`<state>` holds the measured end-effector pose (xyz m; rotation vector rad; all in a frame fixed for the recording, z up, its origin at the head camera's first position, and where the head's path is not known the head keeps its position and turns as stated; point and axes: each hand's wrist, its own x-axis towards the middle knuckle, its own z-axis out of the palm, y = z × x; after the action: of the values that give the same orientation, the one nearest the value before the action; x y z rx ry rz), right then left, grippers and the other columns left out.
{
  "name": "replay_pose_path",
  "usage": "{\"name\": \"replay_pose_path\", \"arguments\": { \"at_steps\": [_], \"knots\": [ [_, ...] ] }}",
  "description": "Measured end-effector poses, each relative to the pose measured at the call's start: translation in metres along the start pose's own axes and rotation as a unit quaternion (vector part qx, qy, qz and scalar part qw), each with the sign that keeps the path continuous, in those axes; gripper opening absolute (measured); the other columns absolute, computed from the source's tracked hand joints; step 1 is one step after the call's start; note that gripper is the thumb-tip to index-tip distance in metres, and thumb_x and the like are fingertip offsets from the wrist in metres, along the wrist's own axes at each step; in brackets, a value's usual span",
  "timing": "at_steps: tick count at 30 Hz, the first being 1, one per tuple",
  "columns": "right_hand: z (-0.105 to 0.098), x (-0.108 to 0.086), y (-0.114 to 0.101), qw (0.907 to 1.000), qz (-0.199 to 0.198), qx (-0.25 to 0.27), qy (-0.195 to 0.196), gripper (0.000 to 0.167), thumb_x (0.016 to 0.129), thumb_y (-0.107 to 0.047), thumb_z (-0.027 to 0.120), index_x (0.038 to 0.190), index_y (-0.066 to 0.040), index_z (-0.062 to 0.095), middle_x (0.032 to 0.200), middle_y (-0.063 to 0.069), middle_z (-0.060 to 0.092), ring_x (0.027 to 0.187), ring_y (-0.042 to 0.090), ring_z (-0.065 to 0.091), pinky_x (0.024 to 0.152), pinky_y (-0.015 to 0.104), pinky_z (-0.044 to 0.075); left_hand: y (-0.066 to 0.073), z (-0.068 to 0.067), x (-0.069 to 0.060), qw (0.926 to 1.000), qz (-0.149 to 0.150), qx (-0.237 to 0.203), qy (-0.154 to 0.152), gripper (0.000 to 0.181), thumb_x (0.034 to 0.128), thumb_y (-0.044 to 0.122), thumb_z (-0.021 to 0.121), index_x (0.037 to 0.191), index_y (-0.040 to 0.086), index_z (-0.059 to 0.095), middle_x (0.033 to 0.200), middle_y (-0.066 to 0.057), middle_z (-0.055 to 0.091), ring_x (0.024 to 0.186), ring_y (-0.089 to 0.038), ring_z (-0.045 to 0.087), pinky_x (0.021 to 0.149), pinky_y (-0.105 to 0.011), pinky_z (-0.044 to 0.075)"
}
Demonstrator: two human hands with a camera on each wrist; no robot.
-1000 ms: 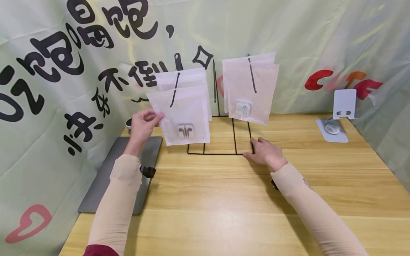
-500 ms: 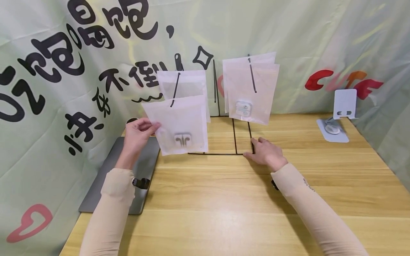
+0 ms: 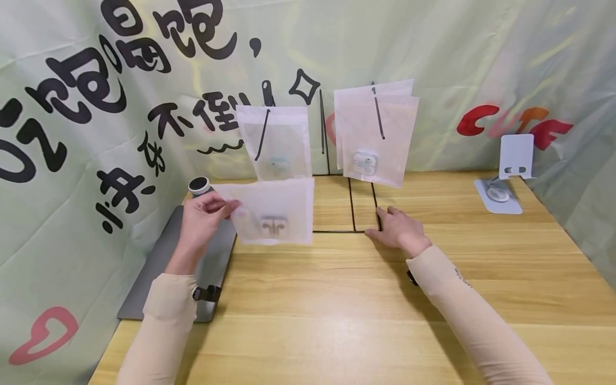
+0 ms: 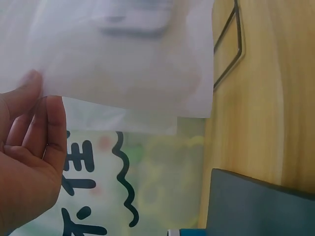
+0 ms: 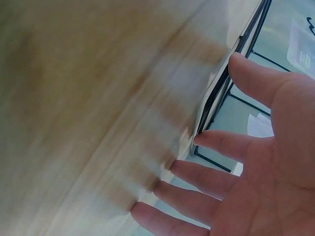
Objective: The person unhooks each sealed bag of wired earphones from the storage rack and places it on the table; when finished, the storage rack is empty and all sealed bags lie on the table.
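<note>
My left hand [image 3: 199,216] pinches the left edge of a translucent white pouch [image 3: 293,200] between thumb and fingers. Earphones in a case [image 3: 274,228] show through it. This pouch is off the hook [image 3: 262,135] of a black wire display rack [image 3: 353,208] and hides the rack's front left corner. Another pouch [image 3: 293,123] hangs on that left hook. Two pouches overlap on the right hook, the front pouch [image 3: 385,123] holding white earphones. At the rack's front right base corner rests my right hand [image 3: 401,230], its fingers [image 5: 202,174] extended and spread, fingertips on the table and wire.
A flat grey laptop-like slab [image 3: 216,267] lies on the table's left side, with a round-capped container [image 3: 199,186] behind it. Toward the back right stands a white phone stand [image 3: 516,156]. Printed cloth [image 3: 433,64] hangs behind the wooden table [image 3: 337,310].
The left hand has drawn the front left pouch forward and down off its hook, tilting it. The pouch behind is now more exposed. My right hand has stayed at the rack's corner.
</note>
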<state>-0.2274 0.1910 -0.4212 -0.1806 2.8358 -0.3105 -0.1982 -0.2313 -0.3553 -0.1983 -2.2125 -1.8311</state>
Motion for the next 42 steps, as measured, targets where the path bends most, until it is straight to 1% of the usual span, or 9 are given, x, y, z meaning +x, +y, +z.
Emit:
{"name": "replay_pose_path", "arguments": {
  "at_steps": [4, 6, 10, 16, 20, 24, 31, 36, 42],
  "knots": [
    [0.000, 0.000, 0.000, 1.0000, 0.000, 0.002, 0.002, 0.082, 0.096, -0.057, 0.054, 0.155, -0.006, 0.027, 0.155, 0.028, 0.024, 0.135, 0.050, 0.031, 0.090, 0.070, 0.038, 0.002, -0.003, -0.013, 0.9997, -0.006, 0.019, -0.015, 0.015, 0.0847, 0.011, 0.080, 0.084, 0.000, 0.070, 0.082, -0.002, 0.074, 0.066, -0.012, 0.065, 0.059, -0.025, 0.049],
    [0.000, 0.000, 0.000, 1.0000, 0.001, 0.002, 0.002, 0.082, 0.096, -0.057, 0.054, 0.155, -0.007, 0.027, 0.155, 0.028, 0.023, 0.136, 0.050, 0.031, 0.089, 0.069, 0.039, 0.002, -0.002, -0.021, 0.9994, -0.016, 0.016, -0.025, 0.013, 0.0850, 0.010, 0.080, 0.086, 0.000, 0.071, 0.082, -0.005, 0.074, 0.065, -0.014, 0.065, 0.060, -0.027, 0.050],
    [0.000, 0.000, 0.000, 1.0000, 0.001, -0.001, 0.000, 0.082, 0.096, -0.058, 0.053, 0.155, -0.007, 0.027, 0.155, 0.028, 0.023, 0.136, 0.050, 0.031, 0.088, 0.069, 0.040, -0.003, -0.002, -0.038, 0.9966, -0.065, 0.018, -0.047, 0.016, 0.0858, 0.012, 0.079, 0.086, -0.001, 0.070, 0.081, -0.007, 0.074, 0.062, -0.015, 0.065, 0.062, -0.029, 0.052],
    [0.000, 0.000, 0.000, 1.0000, -0.002, -0.002, 0.003, 0.082, 0.096, -0.058, 0.054, 0.155, -0.007, 0.028, 0.155, 0.028, 0.024, 0.135, 0.050, 0.031, 0.087, 0.068, 0.041, -0.020, -0.002, -0.060, 0.9809, -0.166, 0.023, -0.100, 0.023, 0.0881, 0.015, 0.077, 0.093, -0.005, 0.066, 0.085, -0.007, 0.073, 0.068, -0.013, 0.063, 0.067, -0.029, 0.054],
    [0.000, 0.001, 0.000, 1.0000, -0.004, -0.004, 0.004, 0.082, 0.095, -0.057, 0.054, 0.155, -0.006, 0.028, 0.154, 0.028, 0.025, 0.135, 0.050, 0.032, 0.086, 0.068, 0.041, -0.030, -0.002, -0.071, 0.9723, -0.199, 0.030, -0.119, 0.021, 0.0896, 0.010, 0.075, 0.096, -0.007, 0.065, 0.084, -0.009, 0.072, 0.067, -0.013, 0.062, 0.067, -0.032, 0.055],
    [-0.001, 0.000, -0.001, 1.0000, -0.003, -0.002, -0.001, 0.082, 0.096, -0.058, 0.054, 0.155, -0.006, 0.028, 0.154, 0.028, 0.024, 0.135, 0.050, 0.031, 0.088, 0.069, 0.040, -0.036, 0.001, -0.079, 0.9641, -0.228, 0.050, -0.126, 0.021, 0.0880, 0.010, 0.076, 0.096, -0.006, 0.066, 0.081, -0.009, 0.071, 0.066, -0.013, 0.061, 0.066, -0.033, 0.055],
    [0.000, 0.000, -0.001, 1.0000, -0.001, 0.002, -0.004, 0.083, 0.096, -0.059, 0.053, 0.155, -0.007, 0.027, 0.155, 0.029, 0.023, 0.135, 0.051, 0.030, 0.088, 0.069, 0.039, -0.050, 0.007, -0.085, 0.9556, -0.256, 0.080, -0.121, 0.024, 0.0856, 0.013, 0.079, 0.097, -0.005, 0.068, 0.079, -0.009, 0.070, 0.063, -0.016, 0.060, 0.060, -0.029, 0.052],
    [0.000, 0.000, 0.000, 1.0000, -0.002, 0.001, -0.002, 0.083, 0.096, -0.058, 0.053, 0.155, -0.006, 0.027, 0.155, 0.029, 0.023, 0.135, 0.051, 0.031, 0.087, 0.069, 0.041, -0.060, 0.011, -0.087, 0.9471, -0.274, 0.113, -0.124, 0.022, 0.0853, 0.012, 0.079, 0.095, -0.003, 0.069, 0.074, -0.009, 0.069, 0.058, -0.016, 0.057, 0.056, -0.029, 0.049],
    [0.000, 0.000, 0.000, 1.0000, -0.002, 0.003, 0.000, 0.082, 0.096, -0.057, 0.053, 0.155, -0.006, 0.027, 0.154, 0.029, 0.024, 0.135, 0.051, 0.030, 0.088, 0.069, 0.040, -0.065, 0.012, -0.090, 0.9445, -0.271, 0.142, -0.119, 0.019, 0.0860, 0.009, 0.078, 0.093, -0.004, 0.066, 0.073, -0.009, 0.067, 0.058, -0.018, 0.059, 0.053, -0.031, 0.053]
  ]
}}
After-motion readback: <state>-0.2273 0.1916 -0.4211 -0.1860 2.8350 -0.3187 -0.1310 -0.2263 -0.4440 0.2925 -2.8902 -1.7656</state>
